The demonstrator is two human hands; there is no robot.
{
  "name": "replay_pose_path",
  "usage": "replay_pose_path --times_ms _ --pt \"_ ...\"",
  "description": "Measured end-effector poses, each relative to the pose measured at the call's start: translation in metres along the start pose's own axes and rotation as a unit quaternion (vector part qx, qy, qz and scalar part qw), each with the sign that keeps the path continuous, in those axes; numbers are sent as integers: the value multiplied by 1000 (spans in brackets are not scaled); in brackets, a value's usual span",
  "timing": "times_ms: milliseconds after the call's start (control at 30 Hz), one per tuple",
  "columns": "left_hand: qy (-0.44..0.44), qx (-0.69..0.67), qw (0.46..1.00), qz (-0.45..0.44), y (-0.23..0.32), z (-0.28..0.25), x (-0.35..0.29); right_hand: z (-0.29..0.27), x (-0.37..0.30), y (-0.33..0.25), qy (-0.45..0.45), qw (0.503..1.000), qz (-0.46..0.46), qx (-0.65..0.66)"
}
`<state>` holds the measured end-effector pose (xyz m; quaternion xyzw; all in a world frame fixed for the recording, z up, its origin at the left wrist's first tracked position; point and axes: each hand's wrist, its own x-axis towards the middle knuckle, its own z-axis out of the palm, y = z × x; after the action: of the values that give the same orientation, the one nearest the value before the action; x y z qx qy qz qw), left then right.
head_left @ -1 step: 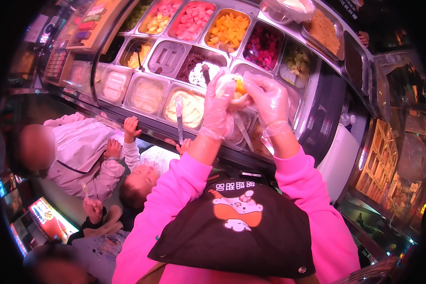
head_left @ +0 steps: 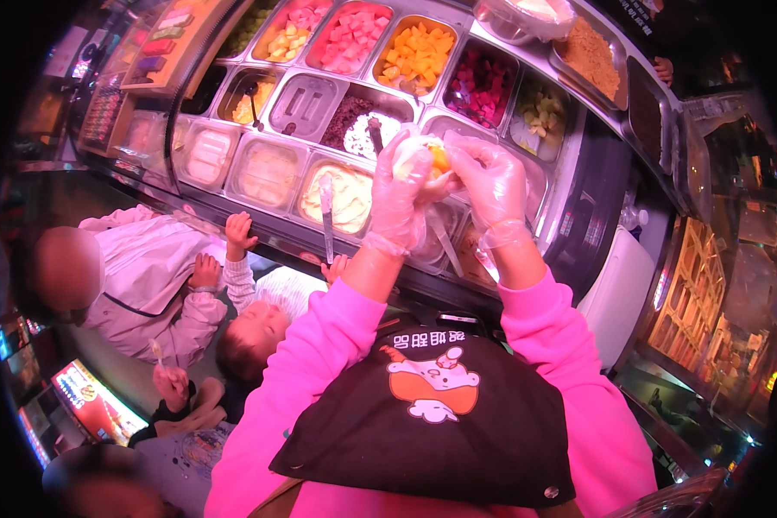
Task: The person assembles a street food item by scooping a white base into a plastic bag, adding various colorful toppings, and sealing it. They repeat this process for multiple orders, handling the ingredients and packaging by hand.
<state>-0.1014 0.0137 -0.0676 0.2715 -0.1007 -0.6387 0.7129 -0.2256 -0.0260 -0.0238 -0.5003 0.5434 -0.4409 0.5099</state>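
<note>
Through the head camera I observe the left hand (head_left: 399, 194) and the right hand (head_left: 498, 186), both clear-gloved, raised above the counter (head_left: 570, 177). Between them lies a white wrap (head_left: 439, 182), open toward me, its orange-yellow filling (head_left: 440, 159) exposed. The fingers of the left hand are curled round the wrap's left side, with the thumb laid along its near face; those of the right hand are drawn nearly together, thumb against forefinger, pinching its right edge. The filling thus sits in the narrow space between the two thumbs; whether any fingertip touches it, I cannot tell, and the wrap's underside is hidden from me. Left of the hands I note pale cream (head_left: 354, 194) with a spatula (head_left: 328, 229) lying in it; just beside the left fingers, white pellets (head_left: 363, 134); farther off, orange cubes (head_left: 416, 53) and dark red cubes (head_left: 479, 82)
</note>
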Motion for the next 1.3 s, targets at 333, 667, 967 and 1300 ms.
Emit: replay_pose_path --times_ms 333,667,967,1300 --pt "50 49 997 27 13 -9 6 -4 9 10 -44 951 -17 305" --pt "30 77 996 -43 35 6 10 -1 37 -60 -193 927 106 303" --pt "-56 -134 971 -188 73 23 -16 49 -50 -76 -234 701 -498 -454" --pt "-174 -34 954 -242 73 3 -32 16 52 -120 -448 761 -114 -455"
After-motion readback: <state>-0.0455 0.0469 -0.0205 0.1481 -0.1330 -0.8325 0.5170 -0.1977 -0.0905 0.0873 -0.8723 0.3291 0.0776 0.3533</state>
